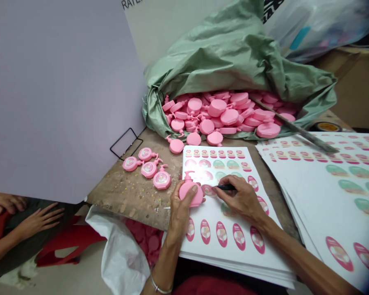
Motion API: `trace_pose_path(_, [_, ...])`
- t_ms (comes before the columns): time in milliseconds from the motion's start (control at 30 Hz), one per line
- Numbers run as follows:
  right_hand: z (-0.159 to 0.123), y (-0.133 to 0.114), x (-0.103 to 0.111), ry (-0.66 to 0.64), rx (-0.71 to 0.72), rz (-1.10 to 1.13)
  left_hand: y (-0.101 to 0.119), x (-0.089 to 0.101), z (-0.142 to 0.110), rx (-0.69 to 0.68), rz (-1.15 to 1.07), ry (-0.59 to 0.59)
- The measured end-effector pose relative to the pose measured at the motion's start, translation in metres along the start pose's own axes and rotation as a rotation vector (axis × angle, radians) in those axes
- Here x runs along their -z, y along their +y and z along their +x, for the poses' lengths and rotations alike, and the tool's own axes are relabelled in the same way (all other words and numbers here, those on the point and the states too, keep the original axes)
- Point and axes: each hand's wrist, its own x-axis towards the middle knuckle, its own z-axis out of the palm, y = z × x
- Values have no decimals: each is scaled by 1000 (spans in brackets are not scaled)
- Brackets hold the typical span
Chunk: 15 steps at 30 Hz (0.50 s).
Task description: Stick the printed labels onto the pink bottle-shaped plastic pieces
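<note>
My left hand (181,208) is closed round a pink plastic bottle-shaped piece (191,193), held over a sticker sheet (224,213). My right hand (241,197) pinches a thin black tool (225,187) whose tip touches a round sticker on the sheet, right beside the pink piece. The sheet lies on top of a stack of similar sheets and carries rows of pink and green oval labels; some spots are peeled bare.
Several labelled pink pieces (149,166) lie on the worn wooden table (132,192). A green sack (233,61) spills unlabelled pink pieces (221,114). More sticker sheets (335,180) lie right. A grey board (55,90) stands left; another person's hands (33,219) rest below it. A white bag (119,250) hangs at the table edge.
</note>
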Motion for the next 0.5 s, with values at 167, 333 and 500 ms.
trace_pose_path(167, [4,-20,25,34,-223,244,10,-3,-9,55,-61,4])
trace_pose_path(333, [-5,-62,41,-64,-104,204,26,-15,-24,128,-115,4])
trace_pose_path(500, [-12,-75,38,-150,31,183,28,-22,-33,196,-197,-31])
